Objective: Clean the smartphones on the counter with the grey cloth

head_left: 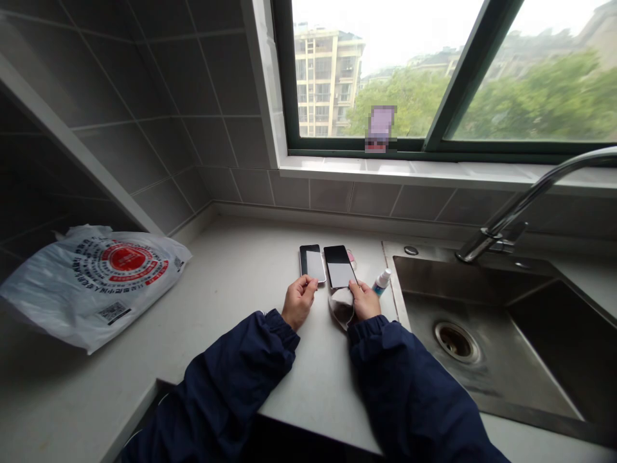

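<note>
Two dark-screened smartphones lie side by side on the pale countertop (270, 257). The smaller smartphone (312, 265) has a light rim, and my left hand (299, 302) is closed at its lower edge, thumb against fingers; what is pinched, if anything, is hidden. My right hand (366, 302) grips the lower right corner of the larger black smartphone (340, 266), its thumb on the edge. Below that phone, against my right fingers, rests a crumpled whitish cloth-like item (341, 298) with a thin cord. Just beyond the right hand stands a small spray bottle (382, 281) with a white cap, slightly tilted.
A steel sink (501, 366) with a chrome faucet (525, 199) lies to the right. On the left sits a white plastic bag (87, 283) with red print. A small pink item (351, 257) peeks out behind the larger phone. The window (405, 77) is ahead.
</note>
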`<state>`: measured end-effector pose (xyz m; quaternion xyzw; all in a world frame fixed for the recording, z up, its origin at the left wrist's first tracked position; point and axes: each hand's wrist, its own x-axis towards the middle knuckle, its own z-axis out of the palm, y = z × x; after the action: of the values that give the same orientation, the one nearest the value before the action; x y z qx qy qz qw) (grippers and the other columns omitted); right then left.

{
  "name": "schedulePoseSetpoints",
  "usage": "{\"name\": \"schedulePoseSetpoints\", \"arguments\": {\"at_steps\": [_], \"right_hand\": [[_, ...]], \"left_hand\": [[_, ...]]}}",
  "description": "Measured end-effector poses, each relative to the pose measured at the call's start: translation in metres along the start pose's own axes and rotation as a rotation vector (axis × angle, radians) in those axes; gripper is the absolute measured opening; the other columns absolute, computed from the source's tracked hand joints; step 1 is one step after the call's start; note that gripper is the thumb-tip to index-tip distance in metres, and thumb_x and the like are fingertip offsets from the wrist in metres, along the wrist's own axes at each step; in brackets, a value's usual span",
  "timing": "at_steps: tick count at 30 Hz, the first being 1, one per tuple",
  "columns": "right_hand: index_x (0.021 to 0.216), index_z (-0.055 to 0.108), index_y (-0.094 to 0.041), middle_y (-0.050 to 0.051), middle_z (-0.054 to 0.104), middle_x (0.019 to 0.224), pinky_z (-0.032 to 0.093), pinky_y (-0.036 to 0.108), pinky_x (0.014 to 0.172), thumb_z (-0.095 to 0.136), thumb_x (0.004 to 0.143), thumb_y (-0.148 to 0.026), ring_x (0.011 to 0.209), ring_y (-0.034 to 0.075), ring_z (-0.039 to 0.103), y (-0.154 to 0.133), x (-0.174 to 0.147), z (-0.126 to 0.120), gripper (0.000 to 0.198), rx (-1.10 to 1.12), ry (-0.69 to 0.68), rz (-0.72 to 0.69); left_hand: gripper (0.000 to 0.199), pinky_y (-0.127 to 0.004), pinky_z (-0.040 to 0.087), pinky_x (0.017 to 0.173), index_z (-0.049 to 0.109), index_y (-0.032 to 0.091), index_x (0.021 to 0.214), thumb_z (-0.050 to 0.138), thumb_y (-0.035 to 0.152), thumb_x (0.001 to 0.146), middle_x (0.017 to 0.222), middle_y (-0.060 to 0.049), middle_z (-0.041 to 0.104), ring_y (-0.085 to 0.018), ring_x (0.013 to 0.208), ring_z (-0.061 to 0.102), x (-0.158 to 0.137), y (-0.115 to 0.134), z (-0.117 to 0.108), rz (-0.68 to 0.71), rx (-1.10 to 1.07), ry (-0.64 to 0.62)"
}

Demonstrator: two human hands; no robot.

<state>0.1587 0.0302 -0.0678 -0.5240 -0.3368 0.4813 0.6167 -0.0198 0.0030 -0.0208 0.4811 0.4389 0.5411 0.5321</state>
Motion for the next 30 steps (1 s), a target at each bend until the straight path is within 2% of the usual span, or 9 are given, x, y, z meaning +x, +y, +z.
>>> {"name": "schedulePoseSetpoints", "arguments": {"at_steps": [4, 8, 15, 20, 26, 30], "right_hand": [[0.090, 0.067, -0.021, 0.000, 0.074, 0.069, 0.057, 0.032, 0.069, 0.084, 0.058, -0.033, 0.070, 0.022, 0.072, -0.007, -0.004, 0.002, 0.038, -0.011, 0.089, 0.064], [0.102, 0.062, -0.021, 0.002, 0.075, 0.070, 0.058, 0.034, 0.073, 0.082, 0.059, -0.030, 0.075, 0.024, 0.073, -0.013, -0.011, 0.007, 0.049, -0.002, 0.080, 0.102], [0.119, 0.054, -0.018, 0.001, 0.075, 0.074, 0.056, 0.035, 0.082, 0.078, 0.062, -0.028, 0.080, 0.024, 0.074, -0.014, -0.015, 0.011, 0.063, -0.034, 0.064, 0.123], [0.124, 0.053, -0.016, 0.003, 0.075, 0.078, 0.054, 0.033, 0.081, 0.077, 0.062, -0.028, 0.084, 0.024, 0.073, -0.018, -0.017, 0.011, 0.068, -0.089, 0.048, 0.126], [0.122, 0.055, -0.016, 0.003, 0.074, 0.077, 0.052, 0.032, 0.074, 0.077, 0.060, -0.032, 0.075, 0.023, 0.070, -0.022, -0.020, 0.013, 0.068, -0.150, 0.045, 0.112], [0.118, 0.057, -0.016, 0.001, 0.071, 0.072, 0.050, 0.032, 0.072, 0.074, 0.061, -0.036, 0.072, 0.022, 0.068, -0.024, -0.023, 0.014, 0.063, -0.186, 0.052, 0.068]], "left_hand": [[0.047, -0.023, 0.018, 0.043, 0.041, 0.021, 0.062, 0.066, 0.055, 0.083, 0.050, 0.008, 0.032, -0.006, 0.044, 0.024, -0.001, 0.000, -0.001, 0.031, 0.063, 0.016], [0.054, -0.026, 0.020, 0.049, 0.032, 0.020, 0.053, 0.069, 0.047, 0.082, 0.052, 0.006, 0.028, -0.008, 0.051, 0.023, -0.002, 0.000, -0.001, 0.075, 0.131, 0.019], [0.056, -0.025, 0.021, 0.053, 0.025, 0.021, 0.057, 0.072, 0.040, 0.080, 0.056, 0.006, 0.025, -0.008, 0.056, 0.022, -0.001, -0.004, -0.001, 0.121, 0.175, 0.004], [0.057, -0.023, 0.023, 0.053, 0.025, 0.021, 0.060, 0.073, 0.042, 0.081, 0.056, 0.007, 0.028, -0.007, 0.054, 0.024, 0.001, -0.008, -0.001, 0.129, 0.135, -0.009], [0.056, -0.022, 0.019, 0.041, 0.021, 0.025, 0.065, 0.063, 0.054, 0.087, 0.045, 0.011, 0.027, -0.006, 0.039, 0.024, 0.003, -0.011, 0.000, 0.074, 0.006, -0.051], [0.056, -0.022, 0.018, 0.038, 0.020, 0.026, 0.065, 0.062, 0.056, 0.088, 0.042, 0.012, 0.025, -0.006, 0.036, 0.024, 0.002, -0.011, 0.001, 0.053, -0.012, -0.107]]}}
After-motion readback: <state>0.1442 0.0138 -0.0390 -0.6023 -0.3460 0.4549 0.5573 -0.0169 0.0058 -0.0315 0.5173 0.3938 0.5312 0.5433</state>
